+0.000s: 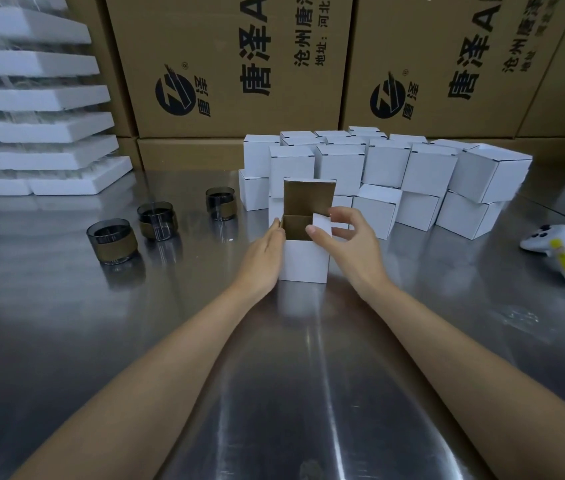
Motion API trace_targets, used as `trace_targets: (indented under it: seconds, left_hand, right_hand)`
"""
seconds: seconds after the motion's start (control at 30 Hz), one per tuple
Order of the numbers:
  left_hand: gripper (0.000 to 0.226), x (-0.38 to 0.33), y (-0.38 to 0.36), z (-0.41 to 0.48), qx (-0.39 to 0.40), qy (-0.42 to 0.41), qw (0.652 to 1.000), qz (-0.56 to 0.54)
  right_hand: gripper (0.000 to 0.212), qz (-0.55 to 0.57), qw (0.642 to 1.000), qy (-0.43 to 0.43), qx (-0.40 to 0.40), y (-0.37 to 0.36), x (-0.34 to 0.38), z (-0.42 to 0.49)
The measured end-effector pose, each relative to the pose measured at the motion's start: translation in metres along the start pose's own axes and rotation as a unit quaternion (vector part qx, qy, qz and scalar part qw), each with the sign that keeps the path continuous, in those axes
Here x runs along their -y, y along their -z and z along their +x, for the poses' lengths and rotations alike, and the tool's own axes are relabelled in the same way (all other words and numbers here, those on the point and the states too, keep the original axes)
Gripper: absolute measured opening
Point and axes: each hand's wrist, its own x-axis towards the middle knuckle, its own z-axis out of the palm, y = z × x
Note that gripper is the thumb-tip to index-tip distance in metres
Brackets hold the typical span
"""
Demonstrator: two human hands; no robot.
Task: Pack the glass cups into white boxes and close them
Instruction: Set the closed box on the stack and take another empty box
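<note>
Head camera looks down at two bare arms reaching over a shiny metal tabletop (308, 358). The left hand (263, 251) lies flat against the left side of a white box (303, 261), its fingers (276, 227) straight and pressed together. The right hand (353, 244) pinches the small side flap (322, 221) of that box between thumb and curled fingers.

The white box stands in the middle of the tabletop, right between the hands. Its top is open, the big lid flap (308, 197) stands straight up, and the inside is brown. I cannot tell if anything is in it. Three dark glass cups (113, 240) with brown bands stand on the tabletop to the left, well apart from the box. Behind it sits a pile of closed white boxes (388, 168).

Big brown cartons (225, 64) at the back carry black writing, "唐泽", and a round black logo. White foam trays (32, 98) are stacked far left. A white controller (558, 251) with a yellow sticker lies on the right.
</note>
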Motion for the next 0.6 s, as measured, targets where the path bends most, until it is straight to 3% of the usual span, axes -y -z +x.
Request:
trace_targets:
  seconds: [0.13,0.27,0.4,0.6]
  left_hand:
    - [0.048,-0.003,-0.003,0.002,0.004,0.027,0.998,-0.052]
    - [0.05,-0.001,-0.004,0.002,0.016,0.037,0.997,-0.071]
    - [0.055,0.003,-0.008,0.004,0.03,0.046,0.995,-0.078]
    - [0.056,0.011,-0.007,0.004,0.042,0.014,0.996,-0.077]
  right_hand:
    - [0.015,0.097,0.994,-0.046,-0.023,-0.002,-0.002,0.001]
    - [0.025,0.11,0.991,-0.067,-0.044,-0.003,-0.005,0.003]
    - [0.027,0.068,0.987,-0.117,-0.084,-0.005,-0.011,0.005]
    - [0.033,-0.103,0.994,-0.045,0.015,-0.003,-0.016,0.005]
